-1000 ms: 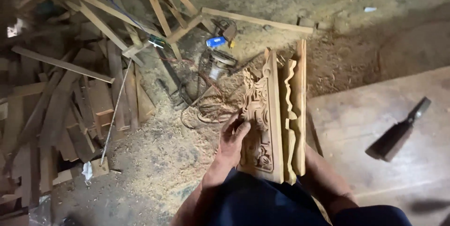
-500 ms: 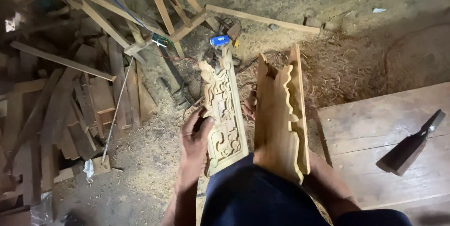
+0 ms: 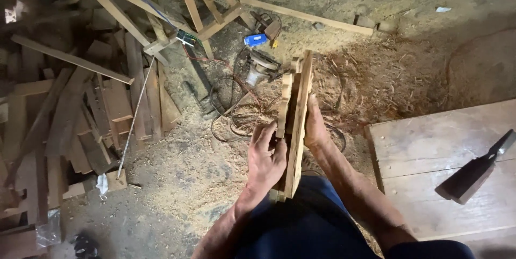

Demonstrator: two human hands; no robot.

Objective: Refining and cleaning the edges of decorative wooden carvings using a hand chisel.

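Above sawdust floor (image 3: 177, 173), both hands (image 3: 267, 158) clasping carved boards (image 3: 294, 124), fingers closed, router (image 3: 259, 68) beyond

A small blue oblong pack (image 3: 255, 39) with a pale end lies on the sawdust at about twelve o'clock, just left of centre, beside a small yellow bit; whether it is a box or a tool casing cannot be told. At about eleven o'clock a little green-and-white tag-like piece (image 3: 186, 37) sits on the crossed wooden slats. At about eight o'clock, near the lower left corner, a crumpled clear plastic bag (image 3: 51, 228) lies on the floor, with a scrap of white wrapping (image 3: 102, 184) a little above and right of it.
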